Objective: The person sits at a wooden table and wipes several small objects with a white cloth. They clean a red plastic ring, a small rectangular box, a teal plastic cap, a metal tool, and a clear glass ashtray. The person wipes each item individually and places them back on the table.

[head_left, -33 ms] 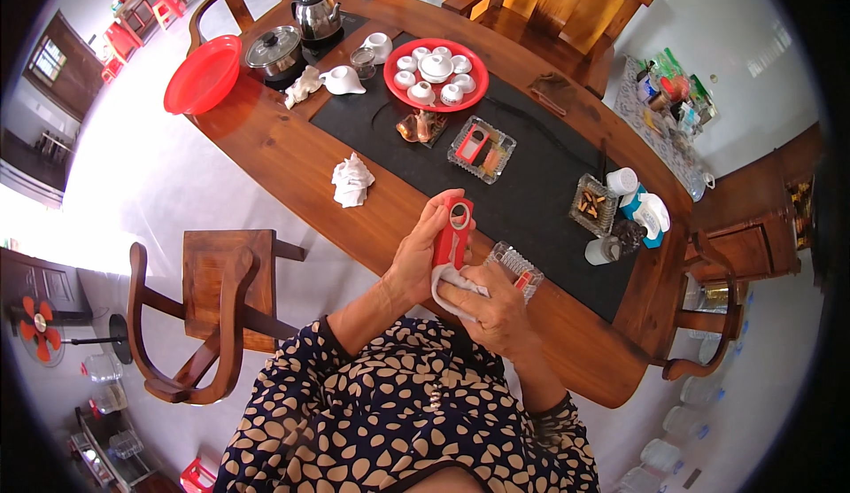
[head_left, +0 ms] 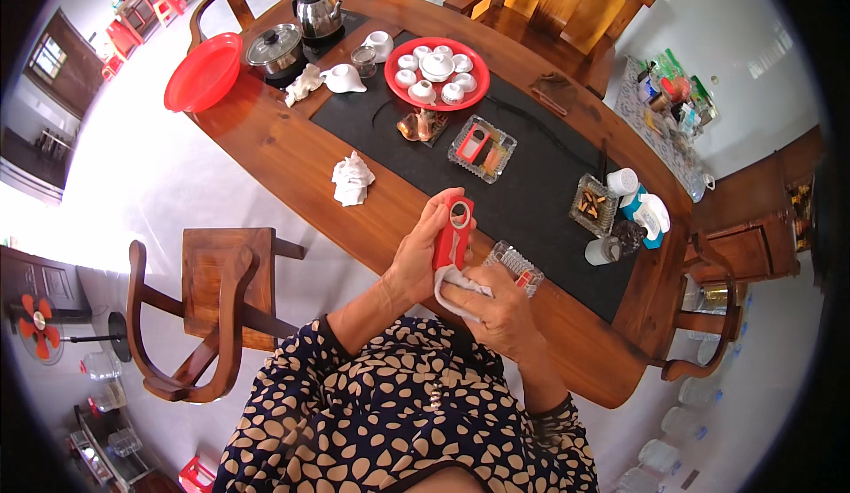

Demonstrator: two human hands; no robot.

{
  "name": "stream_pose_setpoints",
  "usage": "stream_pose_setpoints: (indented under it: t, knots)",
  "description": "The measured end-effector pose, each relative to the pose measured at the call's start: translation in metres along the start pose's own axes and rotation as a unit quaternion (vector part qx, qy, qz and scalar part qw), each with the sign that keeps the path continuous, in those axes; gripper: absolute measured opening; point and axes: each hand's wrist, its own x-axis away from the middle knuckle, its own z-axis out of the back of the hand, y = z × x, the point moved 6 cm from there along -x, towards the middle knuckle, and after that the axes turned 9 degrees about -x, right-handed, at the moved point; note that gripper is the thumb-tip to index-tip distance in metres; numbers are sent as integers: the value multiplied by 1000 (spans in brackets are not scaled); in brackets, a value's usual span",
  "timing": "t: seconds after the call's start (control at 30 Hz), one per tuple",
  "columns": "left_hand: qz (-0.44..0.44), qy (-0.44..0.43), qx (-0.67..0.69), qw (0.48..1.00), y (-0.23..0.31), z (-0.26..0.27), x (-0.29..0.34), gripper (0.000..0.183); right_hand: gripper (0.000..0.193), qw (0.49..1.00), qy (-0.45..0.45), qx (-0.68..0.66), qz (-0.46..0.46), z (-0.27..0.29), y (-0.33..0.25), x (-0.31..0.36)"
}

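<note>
1. Head view, centre of the frame: the left hand [head_left: 416,258] is closed around a flat red tool [head_left: 452,232] with a round hole near its top, holding it upright just above the near edge of the wooden table [head_left: 266,152].
2. Just below and right of centre, the right hand [head_left: 496,307] is closed on a white cloth [head_left: 453,282] and presses it against the lower end of the red tool (the cloth is bunched, so the tool's bottom tip is hidden).
3. Touching or just beside the right hand's knuckles, a clear ribbed glass dish [head_left: 516,263] sits on the table edge; I cannot tell whether they touch.
4. Progress, as a judgement: the wiping looks to be mid-way, with the cloth at the lower part and the upper part with the hole uncovered.
5. Upper centre: a red tray of white cups [head_left: 436,74] stands on the black mat [head_left: 531,192], well apart from both hands; a crumpled tissue [head_left: 351,179] lies left of centre.
</note>
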Motion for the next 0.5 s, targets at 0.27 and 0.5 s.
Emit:
stream_pose_setpoints:
  t: [0.27,0.5]
  knots:
    - [4,28,-4,1000,3,0,-7,35,36,990,90,81,70,-3,-3,-13]
    - [-12,-18,69,997,5,2,-5,35,34,990,100,94,25,18,11,-1]
